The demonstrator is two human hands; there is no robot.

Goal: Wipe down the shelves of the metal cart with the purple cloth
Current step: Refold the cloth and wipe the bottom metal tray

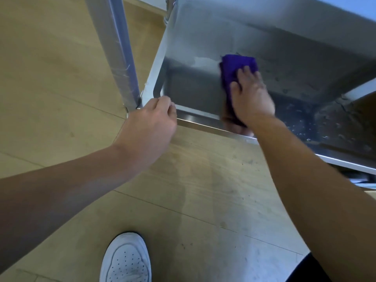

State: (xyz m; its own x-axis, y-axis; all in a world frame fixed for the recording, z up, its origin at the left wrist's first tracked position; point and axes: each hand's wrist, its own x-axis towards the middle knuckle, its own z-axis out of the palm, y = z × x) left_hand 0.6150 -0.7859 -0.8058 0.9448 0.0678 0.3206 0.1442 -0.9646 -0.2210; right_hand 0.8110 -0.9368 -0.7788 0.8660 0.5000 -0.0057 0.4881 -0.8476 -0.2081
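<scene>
step: wiping cart shelf (193,82) | right hand (252,96) fingers flat, pressing purple cloth (238,64) | left hand (150,121) fingers curled on rim (203,123) | next: likely sweep toward droplets (335,129)

Count: hands x2 — left hand (150,119) at 10 o'clock, right hand (252,96) at 2 o'clock. Purple cloth (238,64) x1, 1 o'clock. Cart shelf (193,94) x1 in clear view, 12 to 3 o'clock. Posts x2 — near post (120,53) at 11 o'clock, far post (167,11) at 12, partly seen. White shoe (126,259) x1, 6 o'clock.
</scene>
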